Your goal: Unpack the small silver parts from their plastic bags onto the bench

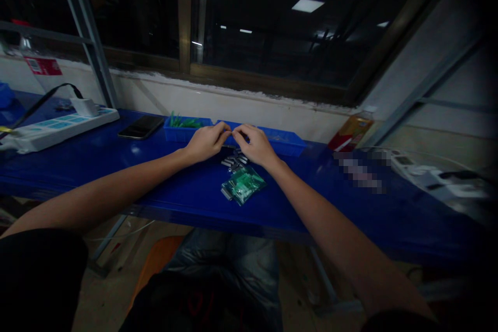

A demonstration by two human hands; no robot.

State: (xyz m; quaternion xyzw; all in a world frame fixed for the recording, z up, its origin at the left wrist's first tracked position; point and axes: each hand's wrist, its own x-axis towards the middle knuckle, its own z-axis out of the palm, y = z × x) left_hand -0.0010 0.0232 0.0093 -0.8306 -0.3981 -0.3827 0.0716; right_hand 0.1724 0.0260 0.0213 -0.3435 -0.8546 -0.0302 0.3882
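My left hand (209, 141) and my right hand (252, 142) meet fingertip to fingertip above the far part of the blue table. Both are closed in a pinch, and whatever lies between the fingers is too small to make out. Just below them several small dark and silvery metal-looking pieces (232, 161) lie in a loose pile. Nearer to me is a clear plastic bag (246, 185) with green contents, with another grey piece (226, 194) at its left edge. Behind my hands stand a blue bin with green slender pieces (182, 122) and a longer blue tray (286, 141).
On the blue table (175, 181), a black phone (140, 127) and a white power strip (66, 127) with a plugged-in charger are at left. A bottle with an orange-brown label (352, 129) stands at right, near white cabled devices (439, 179). A window wall rises behind.
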